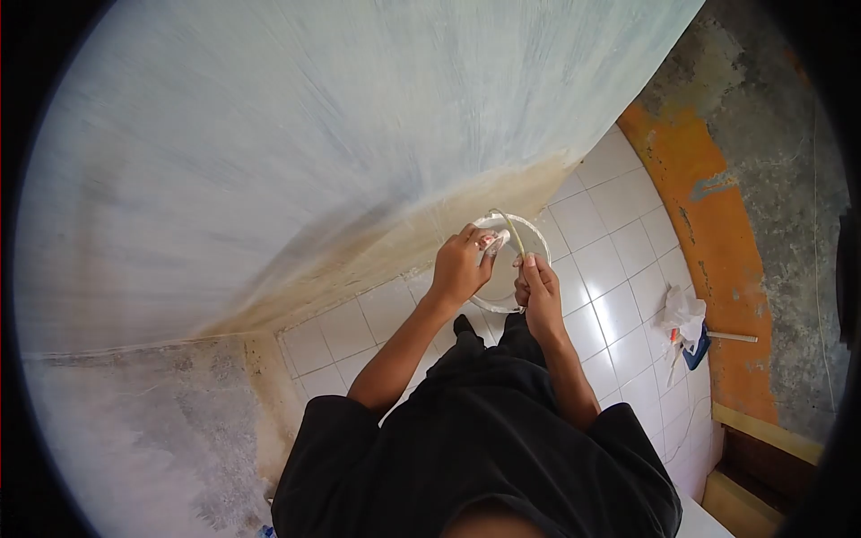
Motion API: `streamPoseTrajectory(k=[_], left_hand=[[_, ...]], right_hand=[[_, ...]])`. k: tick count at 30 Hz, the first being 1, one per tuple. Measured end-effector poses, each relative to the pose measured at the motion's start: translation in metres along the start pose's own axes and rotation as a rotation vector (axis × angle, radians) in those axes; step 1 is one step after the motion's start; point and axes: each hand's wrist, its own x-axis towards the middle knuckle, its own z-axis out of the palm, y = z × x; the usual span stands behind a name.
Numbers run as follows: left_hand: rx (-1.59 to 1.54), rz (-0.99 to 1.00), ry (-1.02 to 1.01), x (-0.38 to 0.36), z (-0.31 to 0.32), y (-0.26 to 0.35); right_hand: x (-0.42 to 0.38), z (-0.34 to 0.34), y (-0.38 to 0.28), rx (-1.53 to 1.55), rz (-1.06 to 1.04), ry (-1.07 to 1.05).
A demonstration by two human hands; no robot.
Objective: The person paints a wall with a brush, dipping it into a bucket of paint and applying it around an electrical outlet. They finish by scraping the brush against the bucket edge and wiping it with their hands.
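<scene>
A round bucket point(544, 240) with a white rim stands on the tiled floor in front of my feet. Over its left side, my left hand point(462, 264) has its fingers bent around a white lump point(501, 238), and white paste coats the fingertips. What the lump is I cannot tell. My right hand point(538, 291) is closed at the bucket's right edge, thumb on top, around the lower end of a thin, yellowish, curved handle point(514, 231). The handle arcs across the bucket toward its far rim. Both hands partly hide the bucket's inside.
A wall point(296, 152) with streaky pale-blue and white coating rises ahead, bare brownish along its foot. White tiles point(619, 260) cover the floor. To the right are a white plastic bag point(683, 314), a blue tool point(697, 348) with a pale stick, and an orange-grey peeling wall point(731, 260).
</scene>
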Motion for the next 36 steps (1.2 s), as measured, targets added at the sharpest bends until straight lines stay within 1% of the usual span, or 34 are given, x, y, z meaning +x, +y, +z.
streamPoseTrajectory(k=[2,5,8,11,14,17,20,21,24,25,26,28,31,34,36], left_hand=[[-0.011,0.029,0.011,0.001,-0.008,0.0],[0.047,0.048,-0.009,-0.002,-0.011,-0.014],[0.081,0.118,0.017,-0.008,-0.011,-0.025],[0.068,0.121,0.07,-0.01,-0.008,-0.028],[0.033,0.052,0.12,-0.01,-0.007,-0.03],[-0.084,-0.032,0.158,-0.018,-0.005,-0.038],[-0.193,-0.157,0.22,-0.027,-0.005,-0.025],[-0.194,-0.125,0.251,-0.031,-0.003,-0.022],[-0.277,-0.148,0.171,-0.037,-0.011,-0.011],[-0.274,-0.165,0.109,-0.038,-0.009,-0.01],[-0.313,-0.241,0.08,-0.038,-0.006,-0.005],[-0.346,-0.283,0.011,-0.041,-0.004,-0.003],[-0.41,-0.452,-0.084,-0.058,0.004,-0.012],[-0.53,-0.458,0.054,-0.077,0.008,-0.012],[-0.637,-0.626,0.231,-0.093,0.004,-0.009]], right_hand=[[0.002,0.0,0.002,0.061,0.028,-0.017],[0.005,0.001,0.005,0.188,0.095,0.024],[0.012,-0.001,0.012,0.278,0.139,0.07],[0.011,0.003,0.01,0.291,0.108,0.064],[0.013,0.002,0.011,0.289,0.092,0.086],[0.018,0.001,0.02,0.322,0.081,0.138],[0.019,0.002,0.012,0.283,0.065,0.127],[0.019,0.001,0.012,0.276,0.068,0.101],[0.02,0.005,0.026,0.241,0.071,0.029],[0.022,0.004,0.031,0.22,0.062,0.013],[0.023,0.0,0.033,0.199,0.054,-0.002],[0.024,-0.004,0.034,0.158,0.056,-0.012],[0.025,-0.005,0.033,0.103,0.038,-0.018],[0.025,-0.011,0.028,0.078,0.027,-0.007],[0.026,-0.01,0.029,0.105,0.015,0.005]])
